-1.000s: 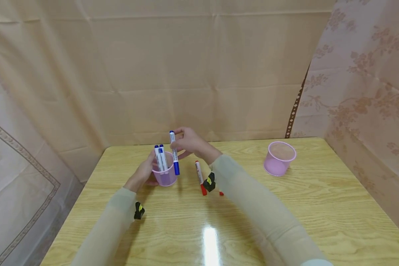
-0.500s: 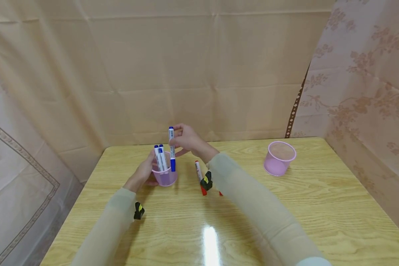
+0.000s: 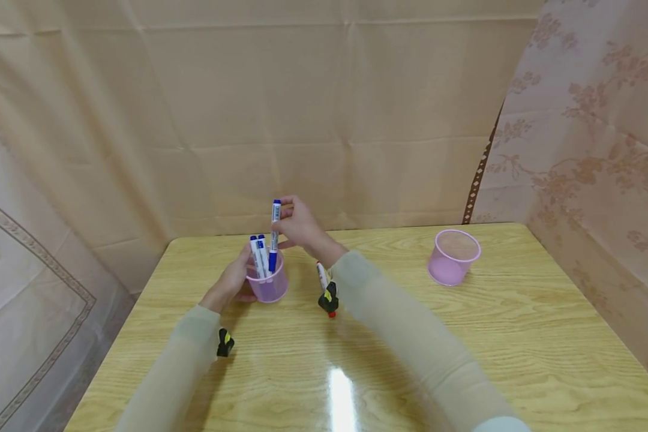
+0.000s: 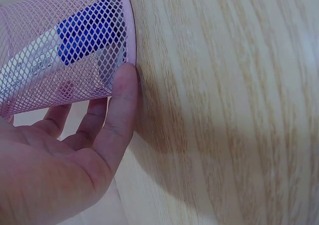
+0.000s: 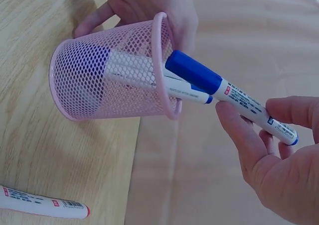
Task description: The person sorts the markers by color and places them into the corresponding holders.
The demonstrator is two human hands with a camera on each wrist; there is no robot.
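My left hand (image 3: 231, 282) holds a pink mesh pen cup (image 3: 270, 290) upright by its side at the left of the table, fingers wrapped low around it in the left wrist view. Blue-capped white markers (image 3: 259, 257) stand inside, cap ends down, leaning to the left. Over the cup's mouth, my right hand (image 3: 303, 231) pinches another blue marker (image 5: 246, 105) between thumb and fingers near its plain end. That marker's blue cap points down and overlaps the rim in the right wrist view.
A red-capped marker (image 3: 321, 275) lies on the wooden table (image 3: 518, 336) beneath my right wrist, partly hidden by the wrist's black camera mount (image 3: 329, 297). A second pink cup (image 3: 448, 267) stands at the right. Cloth drapes (image 3: 324, 120) rise behind the table's far edge.
My right hand has carried the blue marker left and slightly up, from beside the cup to over its mouth. My left hand stays on the cup.
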